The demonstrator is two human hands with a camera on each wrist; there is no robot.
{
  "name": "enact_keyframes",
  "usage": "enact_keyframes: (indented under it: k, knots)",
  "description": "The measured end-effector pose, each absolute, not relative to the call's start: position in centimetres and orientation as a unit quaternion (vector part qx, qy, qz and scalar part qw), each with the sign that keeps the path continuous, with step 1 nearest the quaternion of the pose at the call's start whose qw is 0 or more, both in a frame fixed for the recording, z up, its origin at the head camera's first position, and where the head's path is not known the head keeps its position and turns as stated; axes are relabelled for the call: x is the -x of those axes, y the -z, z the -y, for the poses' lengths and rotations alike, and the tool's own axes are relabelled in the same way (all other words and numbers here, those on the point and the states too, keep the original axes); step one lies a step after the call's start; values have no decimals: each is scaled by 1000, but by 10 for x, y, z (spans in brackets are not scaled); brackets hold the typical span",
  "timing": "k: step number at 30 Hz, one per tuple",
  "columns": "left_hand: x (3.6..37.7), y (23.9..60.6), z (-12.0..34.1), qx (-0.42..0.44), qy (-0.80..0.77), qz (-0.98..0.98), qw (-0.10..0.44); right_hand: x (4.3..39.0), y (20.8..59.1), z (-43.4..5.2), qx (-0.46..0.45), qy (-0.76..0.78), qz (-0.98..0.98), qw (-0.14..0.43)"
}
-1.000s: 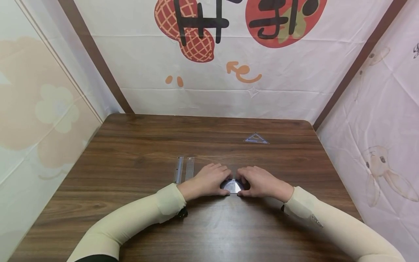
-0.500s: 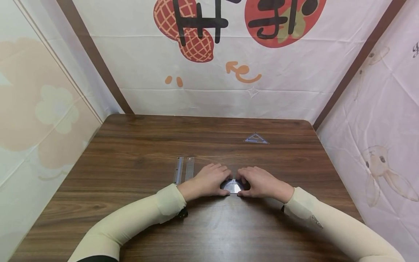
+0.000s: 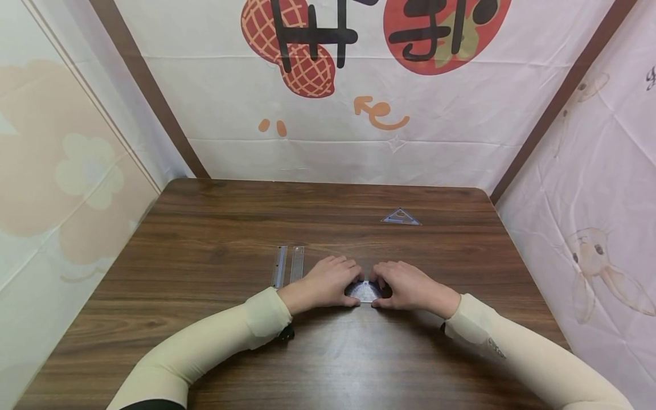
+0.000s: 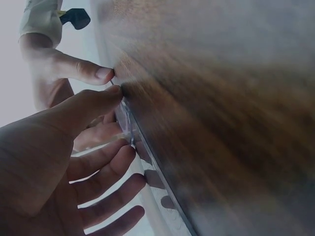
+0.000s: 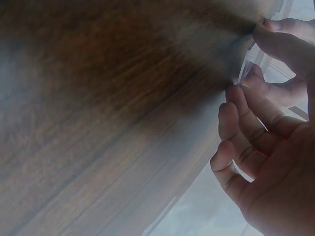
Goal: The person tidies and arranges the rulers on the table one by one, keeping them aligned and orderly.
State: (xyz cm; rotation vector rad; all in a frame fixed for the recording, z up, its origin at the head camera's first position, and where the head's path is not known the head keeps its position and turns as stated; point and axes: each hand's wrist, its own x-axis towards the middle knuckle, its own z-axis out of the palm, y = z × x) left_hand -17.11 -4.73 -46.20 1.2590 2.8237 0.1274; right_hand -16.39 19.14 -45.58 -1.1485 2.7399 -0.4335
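A clear semicircular protractor (image 3: 365, 292) lies at the middle of the table between both hands, straight edge toward the person. My left hand (image 3: 330, 280) pinches its left side, thumb at the near edge and fingers at the curved edge. On the opposite side, my right hand (image 3: 407, 285) pinches it in the same manner. In the left wrist view, a thin clear rim of the protractor (image 4: 129, 120) shows beside the fingertips, close to the tabletop. The right wrist view also shows a sliver of the protractor (image 5: 243, 64) between thumb and fingers. The hands cover both its ends.
Left of the hands lie two clear straight rulers, a blue-marked ruler (image 3: 279, 266) and a plainer ruler (image 3: 297, 263), side by side; the left forearm hides their near ends. A blue-edged set square (image 3: 406, 221) lies farther back. Printed cloth (image 3: 328, 159) hangs around the brown table (image 3: 205, 216).
The bright glare on the protractor has faded, so its surface reads more evenly. Both hands keep their places and their pinch.
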Motion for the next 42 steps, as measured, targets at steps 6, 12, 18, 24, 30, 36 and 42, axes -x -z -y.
enact_keyframes:
  k: [6,12,18,24,30,36,42]
  knots:
    - [171,461,46,-404,-41,-913,26,164,456,-193,379,148,-911,67]
    - [171,461,45,-404,-38,-913,27,164,458,-194,378,150,-911,63]
    - [171,461,44,-407,-36,-912,27,164,458,-196,374,152,-912,67]
    - [171,459,43,-408,-32,-912,28,164,458,-197,373,154,-913,68]
    - [174,456,42,-410,-62,-909,35,164,459,-199,374,153,-913,60]
    - [181,452,39,-408,-77,-909,28,169,457,-203,366,173,-914,38]
    - [190,441,33,-401,-83,-912,27,176,454,-211,349,172,-921,19]
